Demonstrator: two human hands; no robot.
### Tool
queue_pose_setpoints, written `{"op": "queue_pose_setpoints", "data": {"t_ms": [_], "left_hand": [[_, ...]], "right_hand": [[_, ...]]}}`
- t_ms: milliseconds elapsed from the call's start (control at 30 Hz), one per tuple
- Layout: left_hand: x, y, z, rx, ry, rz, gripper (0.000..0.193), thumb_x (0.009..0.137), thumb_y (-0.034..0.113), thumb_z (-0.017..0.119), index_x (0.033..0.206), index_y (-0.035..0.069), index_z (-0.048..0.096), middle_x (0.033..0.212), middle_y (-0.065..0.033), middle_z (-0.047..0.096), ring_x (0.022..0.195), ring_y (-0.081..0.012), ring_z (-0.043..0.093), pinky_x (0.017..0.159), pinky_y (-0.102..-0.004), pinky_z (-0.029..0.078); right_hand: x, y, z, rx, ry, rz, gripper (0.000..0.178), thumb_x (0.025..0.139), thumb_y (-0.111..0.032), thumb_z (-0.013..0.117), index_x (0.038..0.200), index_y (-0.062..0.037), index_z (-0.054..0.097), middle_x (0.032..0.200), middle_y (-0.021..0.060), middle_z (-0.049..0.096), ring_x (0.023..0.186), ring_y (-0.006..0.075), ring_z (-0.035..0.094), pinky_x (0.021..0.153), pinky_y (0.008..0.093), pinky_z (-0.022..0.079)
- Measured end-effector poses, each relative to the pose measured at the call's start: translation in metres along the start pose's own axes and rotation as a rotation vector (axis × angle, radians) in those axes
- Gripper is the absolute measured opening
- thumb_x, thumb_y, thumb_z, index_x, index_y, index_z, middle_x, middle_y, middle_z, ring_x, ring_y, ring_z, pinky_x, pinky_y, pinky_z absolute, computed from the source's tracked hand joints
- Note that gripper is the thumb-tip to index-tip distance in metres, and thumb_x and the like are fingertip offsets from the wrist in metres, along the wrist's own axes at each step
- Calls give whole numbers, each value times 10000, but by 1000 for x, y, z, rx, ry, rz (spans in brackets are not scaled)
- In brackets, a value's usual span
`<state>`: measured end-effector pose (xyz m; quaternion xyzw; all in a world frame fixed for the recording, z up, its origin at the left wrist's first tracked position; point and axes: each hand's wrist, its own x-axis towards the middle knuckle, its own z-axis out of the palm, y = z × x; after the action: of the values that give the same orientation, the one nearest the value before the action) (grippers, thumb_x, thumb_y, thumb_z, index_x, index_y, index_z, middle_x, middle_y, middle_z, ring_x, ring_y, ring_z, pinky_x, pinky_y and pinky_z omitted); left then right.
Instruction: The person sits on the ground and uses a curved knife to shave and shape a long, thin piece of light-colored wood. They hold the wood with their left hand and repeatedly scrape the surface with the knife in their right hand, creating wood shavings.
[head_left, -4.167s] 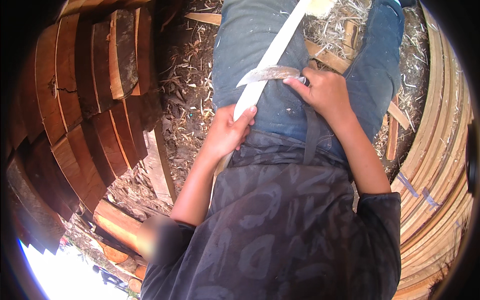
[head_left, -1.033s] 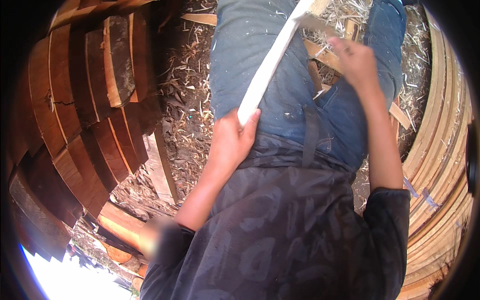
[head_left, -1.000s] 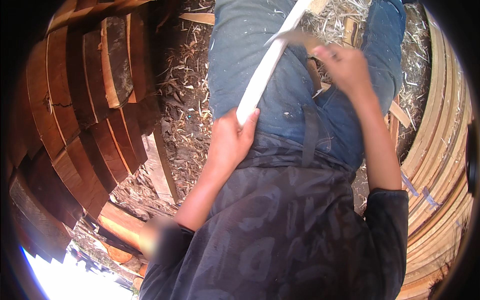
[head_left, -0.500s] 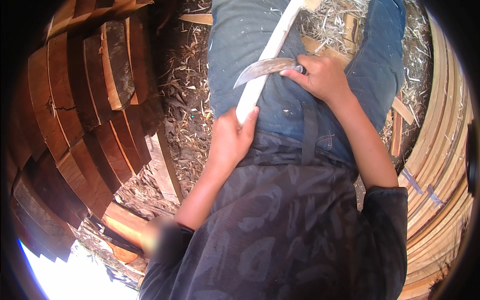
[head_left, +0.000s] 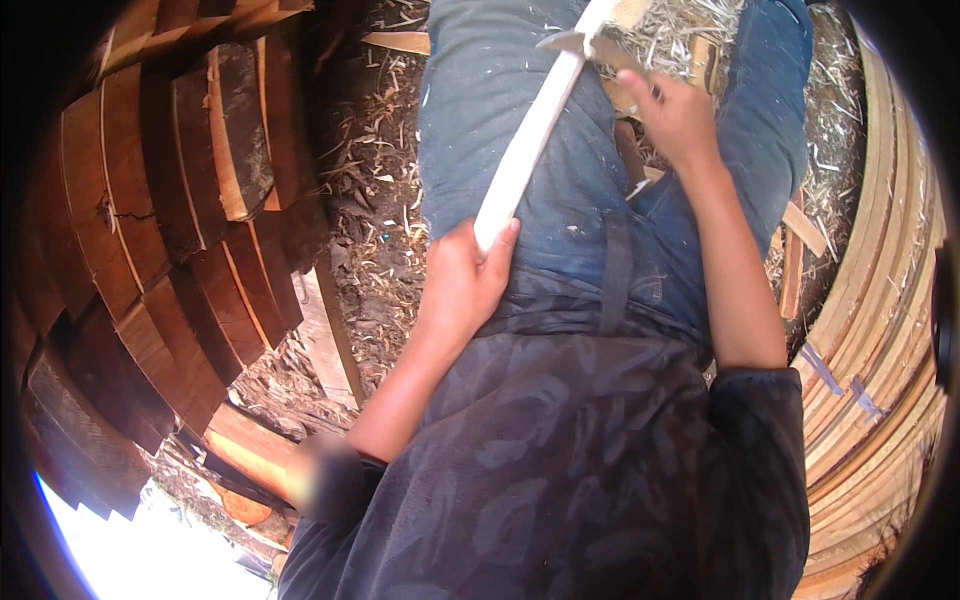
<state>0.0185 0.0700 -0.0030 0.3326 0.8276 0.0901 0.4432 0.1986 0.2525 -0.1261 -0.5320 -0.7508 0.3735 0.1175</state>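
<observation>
My left hand (head_left: 466, 272) is closed round the near end of a long pale wooden stick (head_left: 530, 150). The stick slants up and away to the right across my jeans, and its far end runs out at the top edge. Farther along it, my right hand (head_left: 680, 118) is wrapped round the handle of a knife (head_left: 566, 42) with a curved blade. The blade lies across the stick near its far part, its tip pointing left. A small curl of wood shows where blade and stick meet. Most of the knife's handle is hidden by my fingers.
Stacked split wood (head_left: 130, 200) rises on the left. Along the right side lies a bent bundle of long wooden strips (head_left: 840, 330) with ties round it. Wood shavings (head_left: 675, 45) heap between my legs, with offcuts (head_left: 803, 228) near my right knee. A board (head_left: 328, 335) leans at the left.
My right hand has pushed the knife away from me along the stick, from its middle to its far part. My left hand has stayed in place at the near end.
</observation>
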Motion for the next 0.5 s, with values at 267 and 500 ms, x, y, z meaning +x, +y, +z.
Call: {"op": "queue_pose_setpoints", "data": {"t_ms": [267, 500], "left_hand": [[-2, -1, 2, -22, 29, 59, 347, 866, 263, 605, 791, -76, 602, 598, -238, 572, 582, -357, 624, 541, -393, 463], [1, 3, -1, 21, -16, 5, 339, 870, 264, 597, 801, -68, 602, 602, -238, 571, 584, -365, 618, 543, -399, 459]], "right_hand": [[6, 7, 0, -46, 131, 1, 599, 772, -630, 571, 636, -48, 610, 508, 126, 551, 501, 285, 588, 500, 377, 479], [12, 9, 8, 229, 209, 192, 657, 855, -627, 466, 707, -17, 656, 510, 120, 555, 498, 247, 580, 539, 400, 466]]}}
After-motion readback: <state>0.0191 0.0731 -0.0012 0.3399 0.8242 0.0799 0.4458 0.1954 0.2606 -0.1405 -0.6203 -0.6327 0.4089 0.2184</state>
